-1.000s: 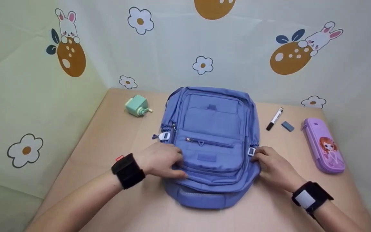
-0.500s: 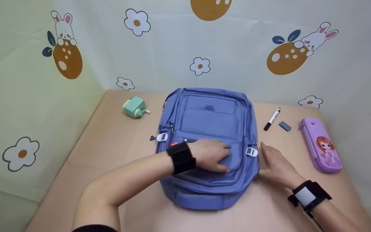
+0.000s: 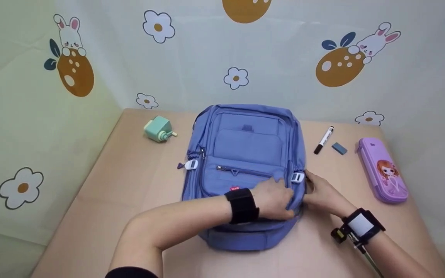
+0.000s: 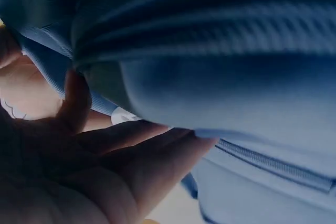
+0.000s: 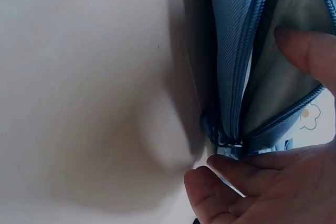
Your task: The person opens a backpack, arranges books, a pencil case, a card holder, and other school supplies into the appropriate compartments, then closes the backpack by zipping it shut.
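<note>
A blue backpack (image 3: 247,148) lies front side up on the table. My left hand (image 3: 272,199) reaches across its lower front, its fingertips on the fabric near the right edge. In the left wrist view those fingers are fairly straight against the cloth, with the thumb apart. My right hand (image 3: 325,195) is at the bag's right side, beside a white buckle (image 3: 298,177). The right wrist view shows an unzipped compartment with pale lining (image 5: 286,72). There, the right thumb is over the opening, and the other fingertips are close below the zipper slider (image 5: 231,144).
A mint-green crank pencil sharpener (image 3: 158,128) stands at the back left of the table (image 3: 129,154). Right of the bag lie a marker (image 3: 324,140), a small grey-blue block (image 3: 339,148) and a purple pencil case (image 3: 383,170). A patterned curtain backs the table.
My left hand has crossed from the bag's left side to its lower right front. The right hand let go near the right buckle, opened, and stays at that side.
</note>
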The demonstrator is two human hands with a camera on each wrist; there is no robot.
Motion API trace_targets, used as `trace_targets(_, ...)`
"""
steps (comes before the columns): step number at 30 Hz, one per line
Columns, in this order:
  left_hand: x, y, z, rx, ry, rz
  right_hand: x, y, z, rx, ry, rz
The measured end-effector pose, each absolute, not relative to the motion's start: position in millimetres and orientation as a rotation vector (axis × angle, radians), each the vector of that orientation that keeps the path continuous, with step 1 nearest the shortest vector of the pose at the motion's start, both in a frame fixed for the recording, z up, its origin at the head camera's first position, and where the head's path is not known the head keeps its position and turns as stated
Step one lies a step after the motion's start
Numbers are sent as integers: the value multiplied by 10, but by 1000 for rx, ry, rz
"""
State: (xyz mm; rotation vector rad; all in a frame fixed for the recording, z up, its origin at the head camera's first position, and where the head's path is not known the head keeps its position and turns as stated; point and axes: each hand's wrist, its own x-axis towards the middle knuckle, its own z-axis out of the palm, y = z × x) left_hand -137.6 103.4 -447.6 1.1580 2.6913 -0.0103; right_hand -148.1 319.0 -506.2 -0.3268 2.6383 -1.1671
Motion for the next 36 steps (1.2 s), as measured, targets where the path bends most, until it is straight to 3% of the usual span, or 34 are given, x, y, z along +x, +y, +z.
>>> trace_targets(6,-1526,950,-4465,1315,2566,111,-1496,3250,-5048,-274,2481,-1350)
trace_targets(17,-1720,806,-4408,1158,2392,559,-1728,3327,-5137,-82,2077,-1755)
trace_targets(26,-1681,834,-4422,1187,2422,496,-1814,3310,-5103,-57,2548,-1375)
trace_targets(36,-1550,891,-4516,1160,2528,194,-1772,3285,-5183,-260,3039,-982)
